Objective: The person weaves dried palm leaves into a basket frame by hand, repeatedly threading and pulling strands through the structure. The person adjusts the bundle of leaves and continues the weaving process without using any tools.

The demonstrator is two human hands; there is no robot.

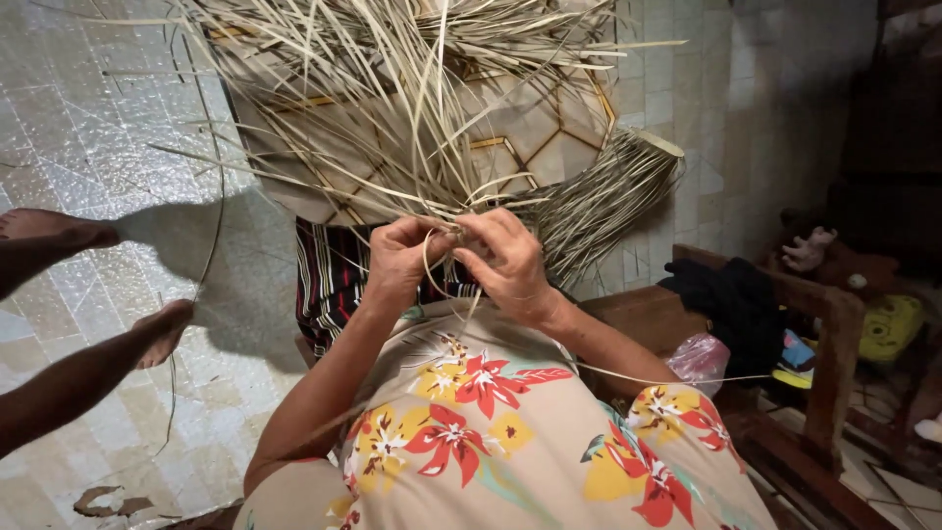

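My left hand (397,260) and my right hand (510,260) meet close together in front of my chest. Both pinch thin pale straw strips (442,250) at the edge of a loose woven piece (392,108). Its unwoven strands fan out above my hands and stick out in all directions. A bundle of straw ends (608,201) hangs to the right of my right hand. One strip loops between my fingers.
A striped cloth (329,280) lies under the weaving. Another person's bare feet (59,231) and legs reach in from the left over a tiled floor (88,128). At the right stands a wooden bench (785,324) with dark cloth, a pink plastic bag (699,358) and toys.
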